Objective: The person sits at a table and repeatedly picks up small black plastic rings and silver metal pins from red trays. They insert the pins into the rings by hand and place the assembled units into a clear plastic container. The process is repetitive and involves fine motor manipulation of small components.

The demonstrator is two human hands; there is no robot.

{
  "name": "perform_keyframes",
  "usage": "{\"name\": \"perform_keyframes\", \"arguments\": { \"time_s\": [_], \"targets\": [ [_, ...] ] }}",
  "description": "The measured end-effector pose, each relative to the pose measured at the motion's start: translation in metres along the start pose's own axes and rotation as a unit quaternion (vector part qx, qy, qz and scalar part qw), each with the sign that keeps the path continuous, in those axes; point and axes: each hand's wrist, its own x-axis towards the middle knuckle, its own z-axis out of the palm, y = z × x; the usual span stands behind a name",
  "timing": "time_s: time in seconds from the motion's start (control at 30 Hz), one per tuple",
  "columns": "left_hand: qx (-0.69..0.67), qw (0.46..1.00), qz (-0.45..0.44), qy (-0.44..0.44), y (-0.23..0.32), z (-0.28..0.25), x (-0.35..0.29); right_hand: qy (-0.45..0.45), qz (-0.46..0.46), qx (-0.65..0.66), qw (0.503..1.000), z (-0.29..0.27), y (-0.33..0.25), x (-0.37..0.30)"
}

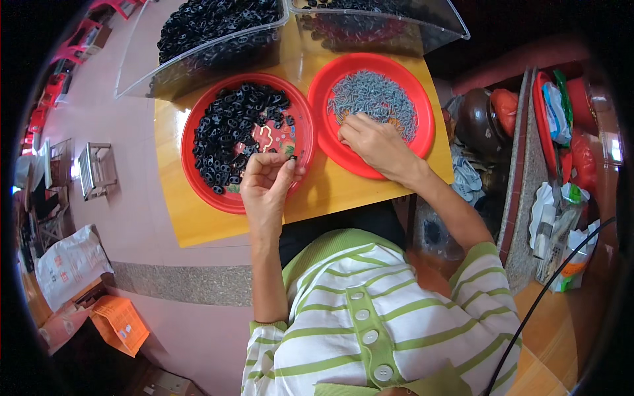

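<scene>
My left hand [267, 181] is closed in a pinch over the near right edge of the left red plate [198, 187]. A small black plastic part [292, 158] shows between its thumb and forefinger. Many similar oval black parts with holes [228, 119] are heaped on that plate. Over the right red plate [323, 79] my right hand [378, 146] has its fingers pressed together at the near left edge of a pile of small grey screws [370, 96]. Whatever its fingertips hold, if anything, is hidden.
Two clear plastic bins [290, 23] with more black parts stand at the table's far side. The plates rest on a yellow wooden table [191, 221]. A brown jar [485, 119] and bagged items [561, 109] sit to the right. A metal stool [97, 169] stands at the left.
</scene>
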Motion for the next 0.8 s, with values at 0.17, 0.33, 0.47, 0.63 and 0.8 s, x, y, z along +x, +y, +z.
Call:
{"name": "perform_keyframes", "arguments": {
  "time_s": [0.17, 0.33, 0.47, 0.63, 0.8],
  "targets": [
    [-0.009, 0.999, -0.021, -0.043, 0.003, 0.010, -0.007, 0.108, 0.052, 0.144, 0.982, 0.002, 0.003, -0.001],
    [0.051, 0.994, 0.044, -0.089, -0.008, 0.032, 0.001, 0.054, 0.320, 0.611, 0.722, -0.011, -0.001, -0.011],
    [0.155, 0.976, 0.125, -0.092, -0.012, 0.056, 0.012, 0.065, 0.324, 0.687, 0.647, -0.013, -0.006, -0.015],
    [0.147, 0.975, 0.137, -0.097, -0.018, 0.067, 0.016, 0.070, 0.299, 0.695, 0.651, -0.010, -0.013, -0.018],
    [0.081, 0.991, 0.058, -0.089, -0.017, 0.064, 0.014, 0.084, 0.298, 0.671, 0.674, -0.010, -0.019, -0.019]
  ]
}}
